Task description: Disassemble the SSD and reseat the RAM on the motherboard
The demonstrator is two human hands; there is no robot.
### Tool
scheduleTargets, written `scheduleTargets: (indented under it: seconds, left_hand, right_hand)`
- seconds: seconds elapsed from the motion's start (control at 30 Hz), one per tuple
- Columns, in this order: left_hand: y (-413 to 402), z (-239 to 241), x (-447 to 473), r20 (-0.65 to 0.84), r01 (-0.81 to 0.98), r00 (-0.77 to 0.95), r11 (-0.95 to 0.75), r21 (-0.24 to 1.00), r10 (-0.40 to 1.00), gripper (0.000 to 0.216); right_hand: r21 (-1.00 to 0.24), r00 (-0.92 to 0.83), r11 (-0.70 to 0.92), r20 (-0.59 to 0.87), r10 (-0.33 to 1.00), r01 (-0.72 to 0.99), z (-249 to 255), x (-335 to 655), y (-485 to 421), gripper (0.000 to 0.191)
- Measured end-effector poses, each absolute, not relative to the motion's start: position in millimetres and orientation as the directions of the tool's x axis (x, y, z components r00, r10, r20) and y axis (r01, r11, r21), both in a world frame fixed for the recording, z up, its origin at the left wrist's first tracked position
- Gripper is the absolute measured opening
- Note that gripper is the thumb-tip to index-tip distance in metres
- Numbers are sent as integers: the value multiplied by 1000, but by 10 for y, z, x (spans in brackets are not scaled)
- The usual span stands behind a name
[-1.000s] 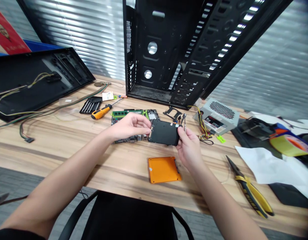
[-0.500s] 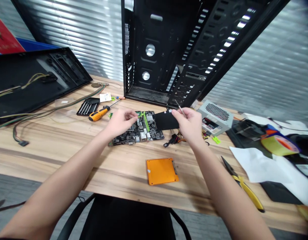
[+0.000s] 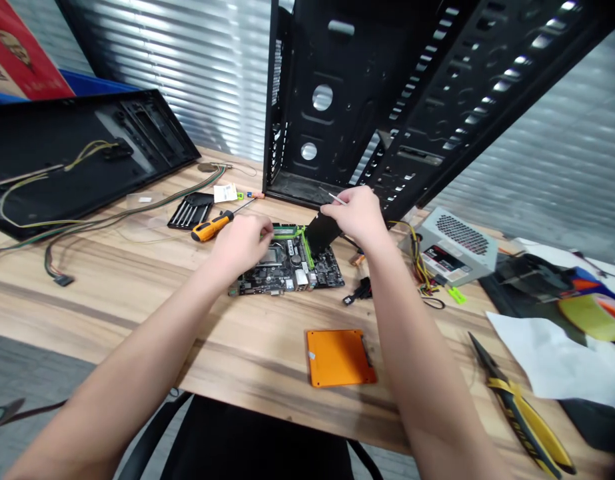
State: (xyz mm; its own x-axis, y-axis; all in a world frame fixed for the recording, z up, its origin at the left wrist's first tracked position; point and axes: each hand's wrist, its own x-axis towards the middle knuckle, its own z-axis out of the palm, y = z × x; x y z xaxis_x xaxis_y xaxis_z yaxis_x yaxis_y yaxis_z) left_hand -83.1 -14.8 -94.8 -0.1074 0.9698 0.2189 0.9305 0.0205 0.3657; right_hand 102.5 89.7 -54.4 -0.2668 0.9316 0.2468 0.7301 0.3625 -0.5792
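The black drive shell (image 3: 321,233) has swung from a flatter angle to a steep tilt over the board, and the right hand (image 3: 350,215) has risen toward the foot of the case (image 3: 347,87). That hand is clamping the shell by its top edge, with a thin metal pin (image 3: 333,197) pinched in the same grip, tip pointing left. The shell is sitting just left of and below the hand, its long axis running steeply, with its lower corner right by the green RAM slot (image 3: 292,231) on the motherboard (image 3: 287,270). Can't tell if it's actually touching, but the right hand is clearly the nearer one. The left hand (image 3: 240,245) is hovering over the board, curled down beside that slot, and I honestly can't tell if it's pinching anything. Around them, the orange drive cover (image 3: 340,358) is lying flat on the wood table (image 3: 112,313), an orange screwdriver (image 3: 210,227) is sitting left of the board, and the PSU (image 3: 457,247) is sitting off to the right, with yellow pliers (image 3: 522,413) lying nearer the table edge.
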Motion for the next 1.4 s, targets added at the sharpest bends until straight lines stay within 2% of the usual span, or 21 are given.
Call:
scheduleTargets:
  seconds: [0.37,0.67,0.93,1.07,1.13,1.23,1.3,1.4]
  left_hand:
    - [-138,-930,-871,123,941,-171,125,314,978,20]
    - [-96,-940,-1042,53,959,-146,128,253,988,20]
    - [-90,-939,-1067,25,950,-122,110,291,992,19]
    - [-91,-924,-1105,18,912,-126,109,395,992,15]
    - [-107,-885,-1121,-51,823,-109,119,556,993,17]
    - [-150,-811,-1129,-144,616,35,92,782,989,35]
    - [-178,-770,-1118,-86,549,135,-2,836,987,42]
    - [-189,-749,-1078,49,519,222,-160,840,974,33]
  right_hand:
    - [-558,-260,367,265,929,744,-576,933,883,25]
    - [-522,-261,363,260,930,772,-553,923,829,25]
    - [-527,-367,458,274,889,716,-406,974,757,26]
    - [-538,-506,577,292,812,615,-344,929,654,26]
    - [-544,-583,634,294,758,550,-337,894,608,25]
    - [-536,-658,692,299,691,483,-347,852,562,23]
    - [-529,-681,711,300,668,464,-361,836,548,23]
    - [-540,-694,717,301,654,442,-389,822,546,22]
